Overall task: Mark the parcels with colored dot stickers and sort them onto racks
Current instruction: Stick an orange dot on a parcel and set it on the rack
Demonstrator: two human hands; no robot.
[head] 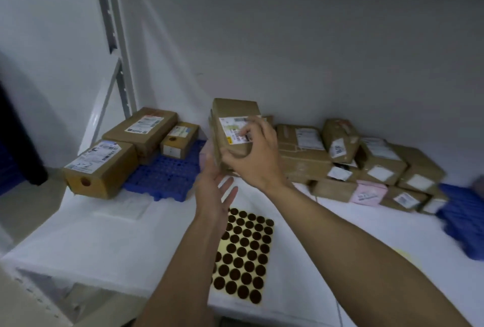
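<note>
A brown cardboard parcel [233, 117] with a white shipping label stands upright above the white table. My right hand [255, 151] grips it from the front, fingers over the label and thumb under its lower edge. My left hand [214, 190] is just below and left of the parcel, fingers straight, palm turned toward it; whether it touches is unclear. A sheet of dark round dot stickers [243, 250] on yellow backing lies flat on the table under my forearms.
Three labelled parcels [146, 127] sit on a blue plastic pallet [167, 175] at left. A heap of several parcels [366, 161] lies at right, beside another blue pallet [466, 222]. A grey rack upright [115, 38] rises at back left.
</note>
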